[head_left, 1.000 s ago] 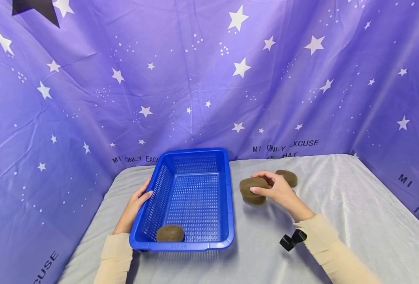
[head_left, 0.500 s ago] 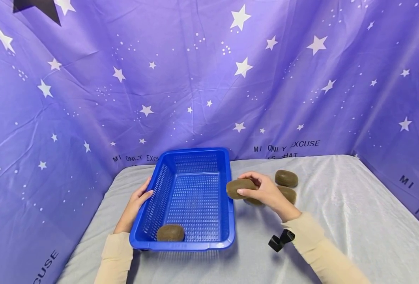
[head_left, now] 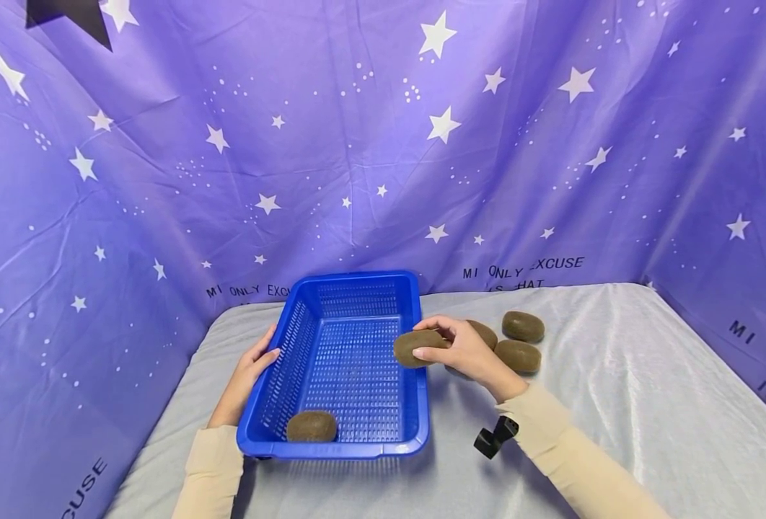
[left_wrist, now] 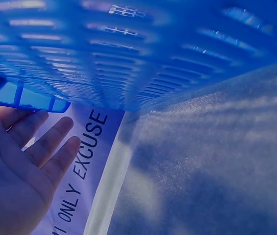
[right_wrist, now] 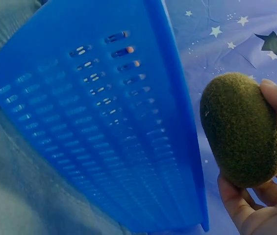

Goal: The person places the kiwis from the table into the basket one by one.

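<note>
Over the right rim of the blue basket [head_left: 334, 451], head view: right hand [head_left: 464, 353] is clamped on the held kiwi [head_left: 409, 343] (brown oval, kiwi by the look). Left hand [head_left: 249, 364] is on the left rim, thumb at the edge; reads as a pinch. Second kiwi [head_left: 311, 427] lies in the basket's near left corner. On the cloth-covered bench [head_left: 649, 375], right of the basket: far kiwi [head_left: 523, 326], near kiwi [head_left: 518, 357], and a half-hidden kiwi [head_left: 482, 334] partly behind the right hand. Step looks like loading the basket. Bring the held kiwi well inside the rim, lower it before release, use bare floor away from the second kiwi. Ovals probably roll if dropped.

Left wrist view: fingers spread loosely, one meeting the rim, other tips off it; thumb out of sight. Hold looks light; firm it up so a knock can't shift the basket.

Right wrist view: thumb on one side of the held kiwi, fingers on the other, strip of starry curtain [right_wrist: 202, 58] showing between it and the rim. Keep knuckles high too; they could clip the rim.
</note>
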A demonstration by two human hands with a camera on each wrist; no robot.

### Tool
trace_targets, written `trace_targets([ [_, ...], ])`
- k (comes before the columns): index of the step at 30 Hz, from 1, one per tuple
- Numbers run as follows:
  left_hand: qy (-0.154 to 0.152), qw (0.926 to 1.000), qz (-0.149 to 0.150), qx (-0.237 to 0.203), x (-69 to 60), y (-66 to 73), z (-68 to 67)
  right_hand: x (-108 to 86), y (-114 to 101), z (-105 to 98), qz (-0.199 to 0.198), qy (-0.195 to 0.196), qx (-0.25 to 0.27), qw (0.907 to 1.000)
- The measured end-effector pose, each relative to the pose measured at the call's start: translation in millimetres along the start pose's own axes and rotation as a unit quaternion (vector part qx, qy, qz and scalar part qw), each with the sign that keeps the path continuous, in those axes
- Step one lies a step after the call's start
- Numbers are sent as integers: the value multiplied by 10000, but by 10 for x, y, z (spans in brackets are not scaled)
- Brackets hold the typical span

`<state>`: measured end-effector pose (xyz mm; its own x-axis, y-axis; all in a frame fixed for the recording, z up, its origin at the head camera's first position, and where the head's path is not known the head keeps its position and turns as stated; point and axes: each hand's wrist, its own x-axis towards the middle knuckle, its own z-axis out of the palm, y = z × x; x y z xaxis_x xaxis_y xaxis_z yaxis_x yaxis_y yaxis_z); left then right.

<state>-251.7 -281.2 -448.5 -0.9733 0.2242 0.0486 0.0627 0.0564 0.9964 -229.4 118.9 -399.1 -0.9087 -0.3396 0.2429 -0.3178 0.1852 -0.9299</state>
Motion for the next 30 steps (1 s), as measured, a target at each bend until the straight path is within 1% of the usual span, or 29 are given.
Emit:
trace_targets([
  [5,3,9999,93,84,14,-19,-7,33,2,62,-130,-115,55,9998],
  [9,-3,9998,131,122,23,-24,-11,58,-9,106,-153,-176,48,9997],
  [18,77,9997,67,219,27,-22,-19,123,-16,164,1,-318,-100,9994],
  [22,52,9999,39,154,24,-20,-23,155,-9,193,-88,-409,-95,9991],
  [25,21,10000,15,75,21,-16,-24,172,-1,220,-291,-525,-133,9981],
  [30,6,10000,6,49,25,-15,-18,206,0,246,-489,-760,-301,9954],
])
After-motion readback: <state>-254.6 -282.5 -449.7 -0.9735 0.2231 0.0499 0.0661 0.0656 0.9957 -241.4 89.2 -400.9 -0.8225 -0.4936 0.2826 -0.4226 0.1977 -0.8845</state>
